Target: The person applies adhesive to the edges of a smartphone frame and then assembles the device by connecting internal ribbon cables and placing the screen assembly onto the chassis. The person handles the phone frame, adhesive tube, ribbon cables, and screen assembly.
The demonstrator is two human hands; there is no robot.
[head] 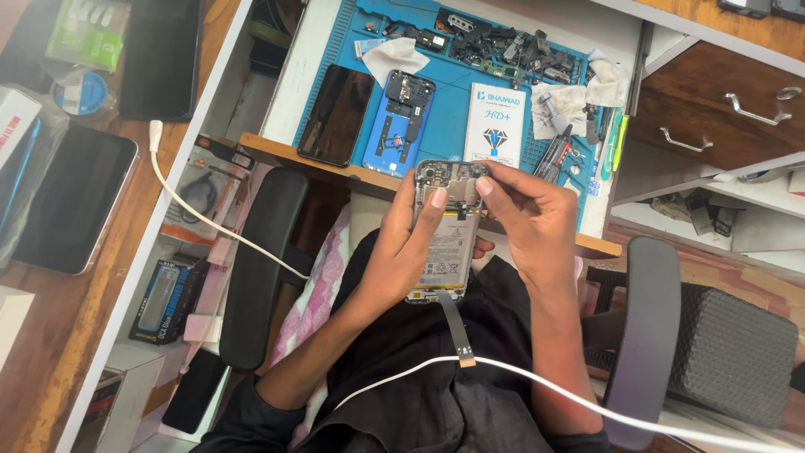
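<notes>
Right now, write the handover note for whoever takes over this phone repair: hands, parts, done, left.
Left hand: holds the opened phone over the lap, back cover off, battery exposed.
Right hand: fingertips pinch at the phone's top edge, by the camera area.
A flex ribbon hangs loose from the phone's bottom.
On the blue mat: a dark phone panel, a blue back frame, loose small parts, tools.
Done: phone opened.
Left: ribbon unattached, back not refitted.
</notes>
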